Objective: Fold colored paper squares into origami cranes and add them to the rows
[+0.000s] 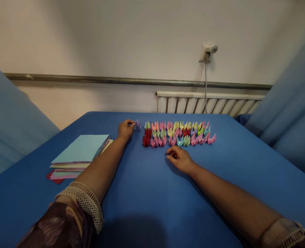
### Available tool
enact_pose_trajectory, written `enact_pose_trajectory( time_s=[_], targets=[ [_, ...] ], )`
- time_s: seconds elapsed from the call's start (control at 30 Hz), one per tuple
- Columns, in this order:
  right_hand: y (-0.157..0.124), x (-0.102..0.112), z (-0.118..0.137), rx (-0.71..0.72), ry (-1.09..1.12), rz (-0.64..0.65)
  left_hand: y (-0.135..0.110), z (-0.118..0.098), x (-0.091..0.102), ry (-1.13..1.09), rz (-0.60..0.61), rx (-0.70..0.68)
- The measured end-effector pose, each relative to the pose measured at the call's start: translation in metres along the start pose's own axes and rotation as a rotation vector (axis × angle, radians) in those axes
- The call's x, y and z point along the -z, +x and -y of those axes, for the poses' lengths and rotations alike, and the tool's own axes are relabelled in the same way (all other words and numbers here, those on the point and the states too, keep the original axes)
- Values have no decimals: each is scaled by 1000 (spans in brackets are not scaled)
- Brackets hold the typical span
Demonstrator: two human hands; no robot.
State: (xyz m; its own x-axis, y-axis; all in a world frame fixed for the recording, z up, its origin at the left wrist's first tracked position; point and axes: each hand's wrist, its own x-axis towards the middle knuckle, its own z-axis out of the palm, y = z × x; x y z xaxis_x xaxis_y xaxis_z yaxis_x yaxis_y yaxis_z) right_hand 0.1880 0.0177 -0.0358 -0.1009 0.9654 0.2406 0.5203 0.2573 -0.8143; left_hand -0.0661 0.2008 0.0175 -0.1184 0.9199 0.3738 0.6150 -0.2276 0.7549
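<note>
One purple origami [138,124], two hands [125,130] [180,160]

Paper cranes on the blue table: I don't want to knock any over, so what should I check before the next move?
1. Left hand at the purple crane left of the rows: ok, though how firm the hold is, cannot tell.
2. Gap between that crane and the rows: ok, blue table shows.
3. Other paper cranes in three rows: ok.
4. Right hand clear of the nearest row: cannot tell, it is very close.
5. Paper stack squared up: not ok, a red sheet sticks out.
</note>
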Motion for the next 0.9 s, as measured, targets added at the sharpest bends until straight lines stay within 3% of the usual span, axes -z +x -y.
enact_pose_trajectory(
  time_s=[0.23,0.67,0.9],
  targets=[
    [1,-2,-3,4,-6,-7,3,24,-18,92,70,-72],
    [1,-1,-3,22,13,13,-6,24,-18,194,32,-6],
    [2,-3,-6,24,8,5,-6,27,-20,201,98,-17]
  ],
)
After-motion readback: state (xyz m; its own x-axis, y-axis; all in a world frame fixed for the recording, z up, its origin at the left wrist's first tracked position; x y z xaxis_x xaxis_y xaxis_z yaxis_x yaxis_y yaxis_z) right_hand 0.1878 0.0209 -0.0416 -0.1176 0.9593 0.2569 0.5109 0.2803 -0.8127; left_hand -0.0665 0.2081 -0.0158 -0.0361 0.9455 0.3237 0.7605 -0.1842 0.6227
